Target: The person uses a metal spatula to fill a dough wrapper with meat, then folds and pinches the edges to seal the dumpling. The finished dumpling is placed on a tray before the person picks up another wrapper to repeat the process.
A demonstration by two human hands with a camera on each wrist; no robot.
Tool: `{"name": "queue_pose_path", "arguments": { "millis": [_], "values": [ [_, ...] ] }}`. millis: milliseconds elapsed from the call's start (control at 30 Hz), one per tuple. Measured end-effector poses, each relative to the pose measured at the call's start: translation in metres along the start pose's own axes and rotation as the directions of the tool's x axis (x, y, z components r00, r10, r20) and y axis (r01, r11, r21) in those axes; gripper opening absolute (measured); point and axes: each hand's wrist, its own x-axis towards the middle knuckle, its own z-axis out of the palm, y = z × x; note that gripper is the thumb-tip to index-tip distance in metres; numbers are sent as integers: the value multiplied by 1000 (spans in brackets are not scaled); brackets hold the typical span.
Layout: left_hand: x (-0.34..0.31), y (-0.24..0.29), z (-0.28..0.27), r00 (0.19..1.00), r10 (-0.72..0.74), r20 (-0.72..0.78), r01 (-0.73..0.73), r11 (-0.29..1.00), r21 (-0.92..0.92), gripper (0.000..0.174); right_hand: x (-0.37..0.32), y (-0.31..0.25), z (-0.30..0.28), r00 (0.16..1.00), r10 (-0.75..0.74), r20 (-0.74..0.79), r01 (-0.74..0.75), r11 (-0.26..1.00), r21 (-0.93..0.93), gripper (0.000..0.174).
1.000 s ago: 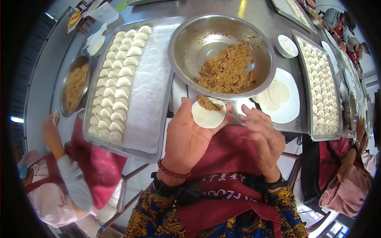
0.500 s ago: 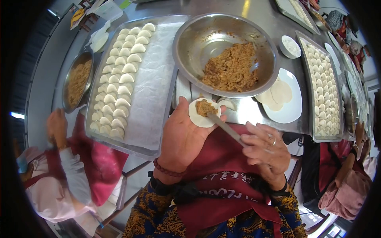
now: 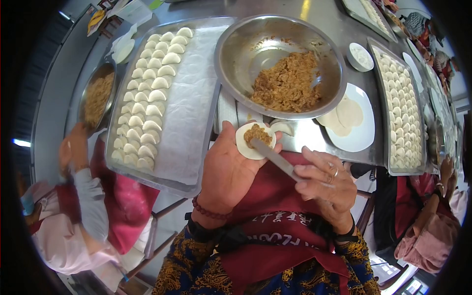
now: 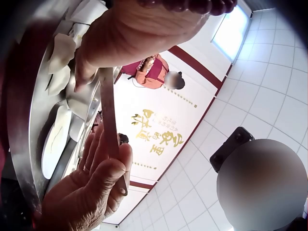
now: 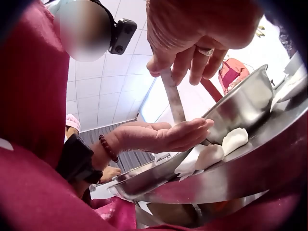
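My left hand (image 3: 228, 172) lies palm up near the table's front edge, with a round dough wrapper (image 3: 250, 150) resting on its fingers. Brown filling (image 3: 256, 132) sits on the middle of the wrapper. The right hand (image 3: 328, 184) pinches a flat metal spatula (image 3: 282, 163), whose tip touches the filling. In the left wrist view the right hand (image 4: 91, 187) grips the spatula (image 4: 109, 115) between thumb and fingers. The right wrist view shows the left hand (image 5: 159, 138) under the blade (image 5: 174, 98). Behind the hands stands a steel bowl (image 3: 231, 91) of filling.
A tray (image 3: 189, 98) with rows of folded dumplings stands at the left, another tray (image 3: 405, 172) at the right. Wrappers lie on a white plate (image 3: 361, 140). A folded dumpling (image 3: 285, 129) lies just beyond my left fingers. People work on both sides.
The spatula has come into clearer view, its tip on the filling. The filling has gone from the wrapper's upper edge to its middle. My right hand has moved slightly down and right.
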Motion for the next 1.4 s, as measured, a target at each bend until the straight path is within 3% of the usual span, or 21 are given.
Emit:
{"name": "queue_pose_path", "arguments": {
  "millis": [167,367,467,567,633,700,767,1033,1167,1233,1367,1400],
  "values": [
    [1,-3,3,999,46,29,-43,994,-105,67,2,7,9,993,64,-95,-64,998,8,30],
    [0,0,1,999,36,-1,-36,997,-75,68,5,-3,8,1000,-29,11,29,998,-60,29],
    [2,-1,-2,999,38,0,-38,996,-80,68,5,-1,-3,999,-45,15,45,999,29,25],
    [2,-1,-3,999,34,-22,-35,998,-44,68,8,9,-13,996,55,-71,-54,998,12,18],
    [1,-3,-3,1000,13,-28,-14,998,-58,67,16,22,-13,953,169,-251,-171,985,14,16],
    [0,-4,-2,999,-7,-35,5,997,-72,66,30,28,-8,933,181,-310,-185,983,19,16],
    [-2,-6,-1,1000,-21,-12,20,998,-67,64,42,35,-5,915,233,-329,-259,965,-36,18],
    [-7,-9,5,999,-43,-19,41,996,-73,63,49,63,11,970,105,-217,-176,923,-342,23],
    [-8,-10,5,998,-66,17,67,991,-112,63,39,48,7,946,182,-267,-271,897,-349,28],
    [-7,-11,5,997,-78,23,80,991,-108,64,23,48,6,917,226,-330,-318,912,-260,31],
    [-6,-14,4,991,-129,44,132,987,-94,64,2,35,8,897,298,-326,-343,936,-86,26],
    [-5,-16,3,990,-132,44,136,986,-93,64,1,29,7,931,280,-234,-305,950,-75,24]
  ]
}}
